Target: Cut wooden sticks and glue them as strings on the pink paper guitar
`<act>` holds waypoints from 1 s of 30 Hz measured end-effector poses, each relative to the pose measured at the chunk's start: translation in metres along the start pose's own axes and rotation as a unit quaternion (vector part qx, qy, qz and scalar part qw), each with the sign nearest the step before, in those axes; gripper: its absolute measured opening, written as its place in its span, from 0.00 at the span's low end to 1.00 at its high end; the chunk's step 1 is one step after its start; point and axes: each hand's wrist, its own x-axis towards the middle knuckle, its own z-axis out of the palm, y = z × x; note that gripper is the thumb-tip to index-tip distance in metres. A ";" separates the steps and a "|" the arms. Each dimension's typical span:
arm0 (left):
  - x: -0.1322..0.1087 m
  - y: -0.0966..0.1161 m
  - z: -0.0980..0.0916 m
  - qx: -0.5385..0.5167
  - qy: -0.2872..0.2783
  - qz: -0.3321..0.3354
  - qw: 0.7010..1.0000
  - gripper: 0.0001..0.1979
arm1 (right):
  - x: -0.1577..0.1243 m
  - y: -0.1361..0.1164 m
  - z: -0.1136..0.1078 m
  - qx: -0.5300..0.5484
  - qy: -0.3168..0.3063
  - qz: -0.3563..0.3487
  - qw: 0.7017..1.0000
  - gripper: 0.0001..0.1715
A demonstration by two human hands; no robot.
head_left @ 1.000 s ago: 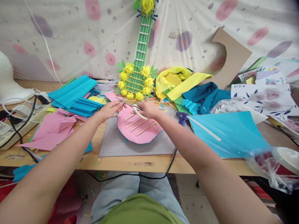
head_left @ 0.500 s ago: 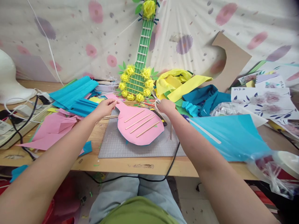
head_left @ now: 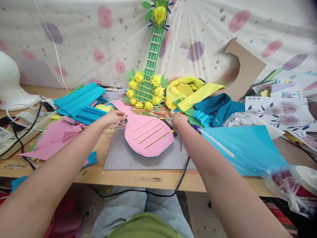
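Fingers of the left hand (head_left: 114, 118) pinch one thin pale wooden stick (head_left: 116, 124), slanted beside the neck of the pink guitar-shaped paper cutout (head_left: 153, 150). Those of the right hand (head_left: 179, 119) curl down at one pair of white-handled metal scissors (head_left: 171, 121); I cannot tell whether they grip. The step in hand looks like adding sticks to the cutout, and the next move would call for a light, straight placement. Four parallel pale sticks (head_left: 156, 140) lie on its body, over one grey gridded cutting mat (head_left: 116, 159) on the wooden counter (head_left: 123, 178). Behind leans one green guitar-shaped model (head_left: 153, 56), nine yellow paper roses (head_left: 159, 91) ringing its body, one at its head.
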 end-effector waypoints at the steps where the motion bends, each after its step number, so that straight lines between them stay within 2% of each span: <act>1: 0.001 -0.001 -0.002 0.013 0.002 0.003 1.000 0.08 | -0.002 -0.001 0.000 0.002 0.016 -0.004 1.000 0.25; 5: 0.007 -0.006 -0.004 0.045 0.011 0.006 0.999 0.06 | -0.011 -0.007 -0.002 0.029 0.108 -0.036 0.993 0.19; 7: 0.008 -0.008 -0.002 0.039 0.007 -0.012 0.999 0.04 | -0.015 -0.012 -0.002 0.068 0.126 -0.057 0.988 0.18; 10: 0.006 -0.011 0.005 0.085 0.017 -0.033 0.996 0.03 | -0.021 -0.019 -0.002 0.150 0.090 -0.093 0.980 0.15; 14: 0.001 -0.016 0.013 0.217 0.056 -0.008 0.975 0.10 | -0.032 -0.026 0.001 0.221 0.005 -0.118 0.968 0.17; 16: 0.000 -0.017 0.016 0.252 0.065 0.013 0.965 0.12 | -0.037 -0.028 0.002 0.233 0.011 -0.127 0.964 0.20; 19: -0.004 -0.012 0.023 0.294 0.075 0.051 0.952 0.13 | -0.044 -0.030 0.005 0.249 0.068 -0.173 0.950 0.22; 21: -0.008 -0.004 0.031 0.318 0.082 0.079 0.941 0.19 | -0.046 -0.031 0.007 0.263 0.106 -0.205 0.937 0.22; 23: -0.014 0.007 0.045 0.334 0.059 0.096 0.936 0.28 | -0.046 -0.031 0.010 0.277 0.132 -0.217 0.927 0.21; 28: -0.024 0.031 0.089 0.438 -0.019 0.070 0.896 0.48 | -0.045 -0.027 0.014 0.295 0.140 -0.180 0.928 0.19; 30: -0.021 0.035 0.101 0.449 -0.039 0.070 0.890 0.50 | -0.047 -0.024 0.014 0.300 0.141 -0.168 0.929 0.19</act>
